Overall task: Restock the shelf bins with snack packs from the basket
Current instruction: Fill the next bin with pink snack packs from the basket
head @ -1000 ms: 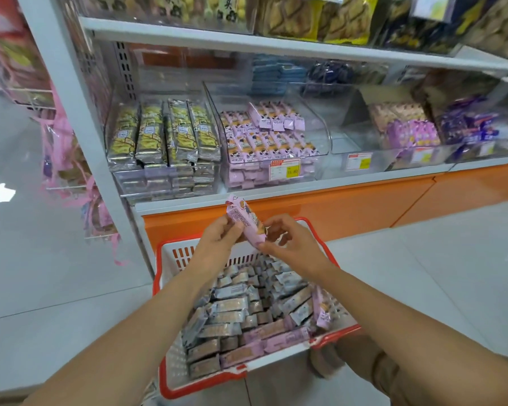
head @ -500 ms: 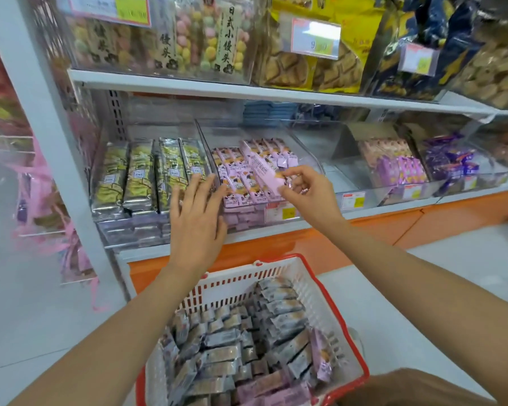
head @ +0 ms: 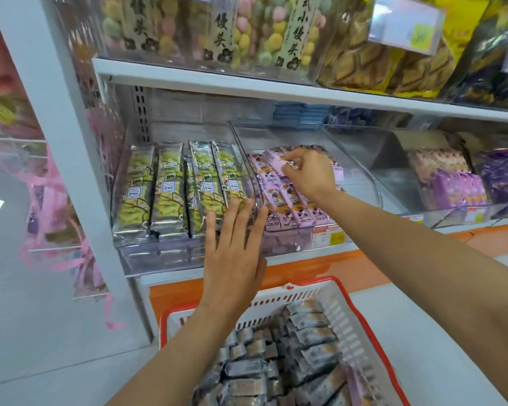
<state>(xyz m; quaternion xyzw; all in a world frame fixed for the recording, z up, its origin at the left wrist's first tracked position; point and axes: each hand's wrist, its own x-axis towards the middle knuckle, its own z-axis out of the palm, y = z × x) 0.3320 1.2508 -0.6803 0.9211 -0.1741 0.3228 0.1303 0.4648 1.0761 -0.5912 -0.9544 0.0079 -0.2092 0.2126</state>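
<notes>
My right hand (head: 310, 172) pinches a pink snack pack (head: 273, 161) down onto the rows in the clear bin (head: 361, 177). My left hand (head: 235, 253), fingers straight (slightly spread), rests against that bin's front corner; the basket (head: 346, 312) of packs sits below both wrists.

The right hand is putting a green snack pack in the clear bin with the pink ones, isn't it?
Not quite. The snack pack that the right hand pinches is pink, not green. The head view shows it held in the clear bin, over the pink ones. The green packs lie in the next bin to the left.
</notes>
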